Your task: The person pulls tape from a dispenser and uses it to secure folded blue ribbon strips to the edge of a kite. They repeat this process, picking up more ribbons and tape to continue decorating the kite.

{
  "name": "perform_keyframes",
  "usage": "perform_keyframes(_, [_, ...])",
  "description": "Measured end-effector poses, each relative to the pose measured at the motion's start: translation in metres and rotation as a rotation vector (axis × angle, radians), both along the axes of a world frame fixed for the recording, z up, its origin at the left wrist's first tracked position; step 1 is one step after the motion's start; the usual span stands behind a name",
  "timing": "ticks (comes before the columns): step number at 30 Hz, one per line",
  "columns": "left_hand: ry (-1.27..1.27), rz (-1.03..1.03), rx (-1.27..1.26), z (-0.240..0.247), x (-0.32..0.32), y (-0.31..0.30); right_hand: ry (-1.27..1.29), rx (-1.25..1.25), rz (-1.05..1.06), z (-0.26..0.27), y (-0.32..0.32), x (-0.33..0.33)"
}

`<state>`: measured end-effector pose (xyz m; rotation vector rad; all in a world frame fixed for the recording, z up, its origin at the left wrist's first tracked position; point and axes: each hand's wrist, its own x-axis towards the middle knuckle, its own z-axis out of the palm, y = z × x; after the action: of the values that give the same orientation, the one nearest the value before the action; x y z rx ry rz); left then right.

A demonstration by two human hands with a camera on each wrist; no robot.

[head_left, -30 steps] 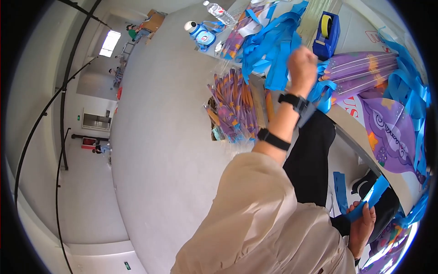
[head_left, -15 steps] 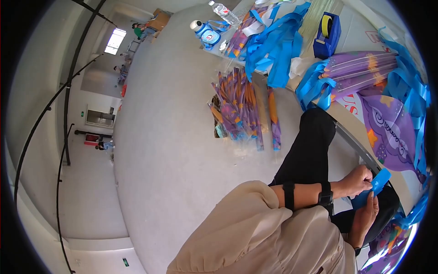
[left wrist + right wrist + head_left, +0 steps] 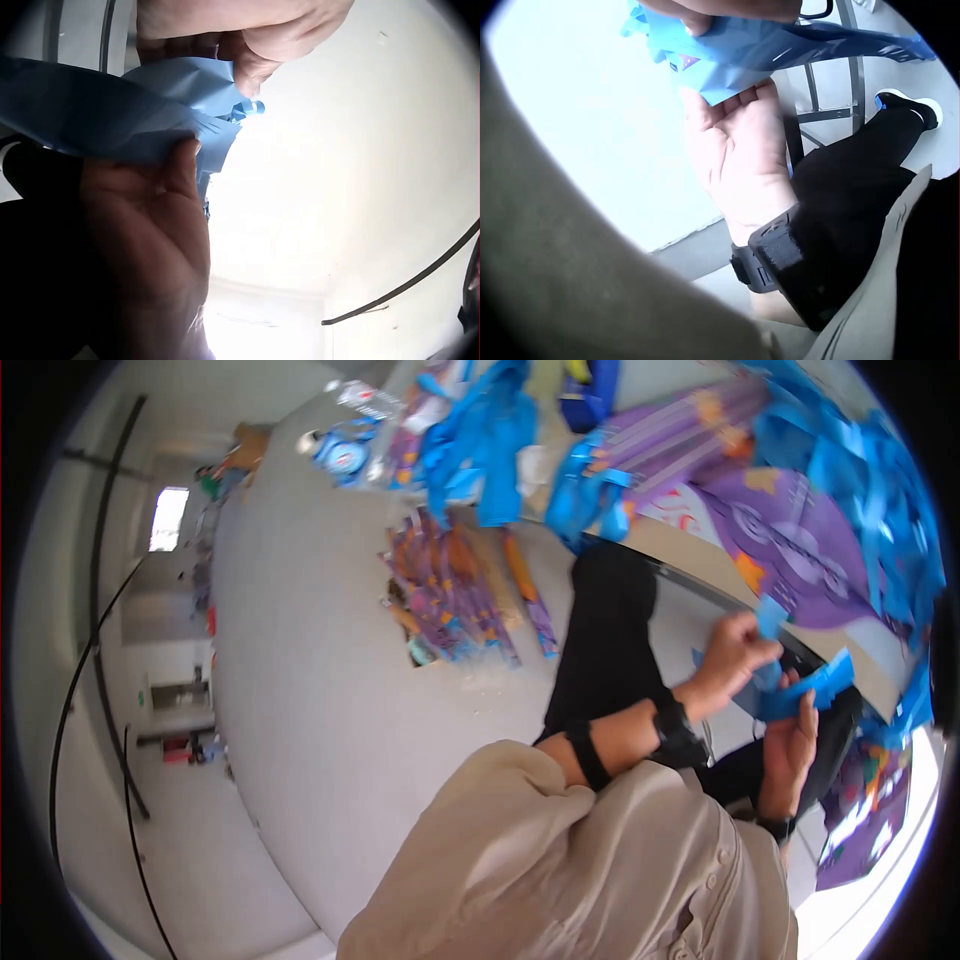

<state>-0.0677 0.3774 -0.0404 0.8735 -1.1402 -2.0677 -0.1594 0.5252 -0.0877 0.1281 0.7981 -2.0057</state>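
Head view: your left hand (image 3: pixel 732 660) and right hand (image 3: pixel 790 750) work close together at 3 o'clock, beside the tabletop (image 3: pixel 700 565) edge and above your dark trousers (image 3: pixel 605 630). Blue strip (image 3: pixel 825 685) lies between them, off the tabletop.

Left: fingers pinch the strip from above. Left wrist view has that thumb on the upper part, by a crumpled end. Black device (image 3: pixel 784 251) on this wrist, clear in the right wrist view.

Right: palm turned up, fingers under the strip, thumb pressing it from above; grip closed on it. Small dark print on the blue, seen in the right wrist view.

Tabletop, head view: loose blue strips (image 3: pixel 500 445) hang over the edge at 12 o'clock; blue tape dispenser (image 3: pixel 588 400) at 1, cut by the frame. Stacked purple-and-orange pieces (image 3: pixel 680 435) between 1 and 2. Rounded purple piece with lettering (image 3: pixel 790 550) at 2, more blue strips (image 3: pixel 850 470) beyond it. Clear bottle (image 3: pixel 368 400) and blue-and-white flask (image 3: pixel 343 455) at 11, near each other.

Floor: bundle of purple-and-orange rolls (image 3: pixel 445 585) just up from centre, toward 11; single roll (image 3: pixel 528 590) just beside it, toward 1. Far background at 10 blurred.
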Motion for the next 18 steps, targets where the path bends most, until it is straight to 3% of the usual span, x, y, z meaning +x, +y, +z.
perform_keyframes(3, [-0.164, -0.020, -0.214, -0.013, 0.011, -0.016, 0.026, 0.009, -0.053, 0.027, -0.011, 0.007])
perform_keyframes(14, [-0.041, 0.036, -0.098, 0.002, 0.049, -0.068, 0.109, 0.018, -0.093, 0.048, 0.011, -0.020])
perform_keyframes(16, [-0.094, -0.012, -0.143, 0.004, 0.051, -0.064, 0.071, 0.093, -0.042, 0.054, 0.007, -0.018])
perform_keyframes(18, [-0.272, -0.023, -0.404, 0.013, 0.046, -0.055, 0.075, 0.088, -0.042, 0.060, 0.005, -0.016])
